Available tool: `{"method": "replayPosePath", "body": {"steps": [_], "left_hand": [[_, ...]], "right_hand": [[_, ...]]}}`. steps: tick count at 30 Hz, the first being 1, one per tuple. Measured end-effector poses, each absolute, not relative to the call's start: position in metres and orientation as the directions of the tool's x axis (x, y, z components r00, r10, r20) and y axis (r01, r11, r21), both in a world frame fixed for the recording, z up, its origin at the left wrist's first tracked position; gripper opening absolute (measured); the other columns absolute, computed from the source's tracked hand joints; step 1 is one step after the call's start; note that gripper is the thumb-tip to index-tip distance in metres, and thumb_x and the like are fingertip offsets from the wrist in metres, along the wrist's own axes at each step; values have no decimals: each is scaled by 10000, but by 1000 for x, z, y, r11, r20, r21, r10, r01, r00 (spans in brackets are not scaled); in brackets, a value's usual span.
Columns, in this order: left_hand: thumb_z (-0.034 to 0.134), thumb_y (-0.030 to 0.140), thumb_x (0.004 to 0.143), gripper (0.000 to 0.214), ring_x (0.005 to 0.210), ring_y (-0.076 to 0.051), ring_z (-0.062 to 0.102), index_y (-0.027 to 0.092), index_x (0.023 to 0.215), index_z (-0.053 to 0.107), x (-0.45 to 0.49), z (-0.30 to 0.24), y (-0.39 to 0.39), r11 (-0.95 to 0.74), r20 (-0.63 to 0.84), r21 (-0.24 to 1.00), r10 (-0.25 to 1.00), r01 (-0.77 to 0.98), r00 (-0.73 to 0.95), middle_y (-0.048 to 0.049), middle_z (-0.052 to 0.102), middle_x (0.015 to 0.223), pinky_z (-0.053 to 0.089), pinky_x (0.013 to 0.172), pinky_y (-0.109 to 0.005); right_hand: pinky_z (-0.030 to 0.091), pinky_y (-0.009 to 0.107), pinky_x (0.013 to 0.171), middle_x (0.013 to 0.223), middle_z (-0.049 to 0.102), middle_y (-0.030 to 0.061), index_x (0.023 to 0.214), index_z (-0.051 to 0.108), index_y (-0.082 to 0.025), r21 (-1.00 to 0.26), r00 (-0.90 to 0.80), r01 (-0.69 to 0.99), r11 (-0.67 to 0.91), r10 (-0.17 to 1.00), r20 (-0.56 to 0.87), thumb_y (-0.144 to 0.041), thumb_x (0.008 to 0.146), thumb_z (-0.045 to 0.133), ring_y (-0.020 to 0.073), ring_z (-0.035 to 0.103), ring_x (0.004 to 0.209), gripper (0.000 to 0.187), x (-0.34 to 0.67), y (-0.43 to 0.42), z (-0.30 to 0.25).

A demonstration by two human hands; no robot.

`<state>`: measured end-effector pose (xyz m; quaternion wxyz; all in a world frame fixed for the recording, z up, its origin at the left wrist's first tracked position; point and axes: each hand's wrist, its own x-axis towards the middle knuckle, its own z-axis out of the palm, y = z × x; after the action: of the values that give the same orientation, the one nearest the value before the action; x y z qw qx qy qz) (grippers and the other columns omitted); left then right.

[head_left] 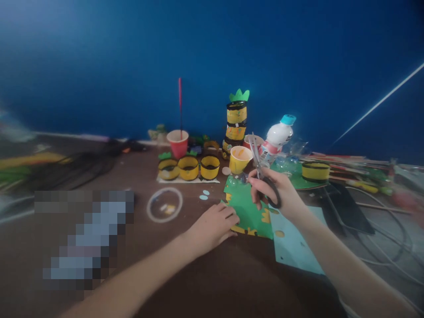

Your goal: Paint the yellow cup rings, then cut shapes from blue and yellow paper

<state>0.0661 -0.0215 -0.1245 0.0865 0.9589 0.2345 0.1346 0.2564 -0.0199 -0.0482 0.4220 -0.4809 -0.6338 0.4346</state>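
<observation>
The left hand (213,223) covers part of the near left edge of the green sheet (250,203), its thumb mostly out of sight. The right hand (285,183) hides part of the scissors' (259,164) handles and the base of the bottle (278,134). Its forearm covers part of the light blue sheet (291,240); both forearms run out of frame. The yellow cup (239,164) blocks much of a red cup (247,141). Coarse blocks mask a bluish thing (96,234), perhaps a phone. Bits (168,208) inside the clear ring (149,212) are too small to identify.
</observation>
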Motion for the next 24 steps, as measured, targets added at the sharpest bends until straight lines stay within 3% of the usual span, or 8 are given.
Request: {"method": "replayPosePath", "body": {"steps": [5, 10, 18, 24], "left_hand": [[509, 179, 849, 60, 811, -187, 558, 157, 872, 560, 69, -126, -24, -912, 278, 59, 405, 405, 871, -50, 623, 876, 433, 690, -314], [420, 120, 882, 154, 759, -164, 565, 168, 829, 557, 67, -124, -27, -924, 359, -69, 329, 377, 873, -28, 607, 769, 405, 658, -300], [409, 122, 882, 175, 659, -137, 547, 178, 763, 523, 67, -117, -33, -918, 463, -132, 276, 374, 842, 13, 585, 699, 396, 609, -277], [410, 128, 884, 153, 648, -128, 546, 175, 805, 532, 65, -112, -34, -913, 502, -143, 265, 381, 823, 22, 582, 675, 402, 616, -267]], "right_hand": [[421, 213, 451, 583, 613, -20, 868, 495, -190, -951, -309, 266, 154, 949, 67, -351, 867, 534, 127, 608, 491, 166, 256, -16, -61], [498, 293, 715, 846, 630, 44, 953, 495, -192, -908, -508, 341, 244, 860, 40, -367, 885, 492, 174, 625, 793, 187, 255, -15, -73], [456, 282, 688, 831, 634, 27, 935, 566, -192, -831, -599, 467, 304, 800, -44, -349, 847, 552, 173, 578, 725, 180, 258, -13, -80], [468, 303, 727, 926, 654, 54, 995, 556, -190, -825, -617, 474, 307, 784, -63, -356, 862, 522, 190, 598, 782, 215, 260, -11, -82]]}}
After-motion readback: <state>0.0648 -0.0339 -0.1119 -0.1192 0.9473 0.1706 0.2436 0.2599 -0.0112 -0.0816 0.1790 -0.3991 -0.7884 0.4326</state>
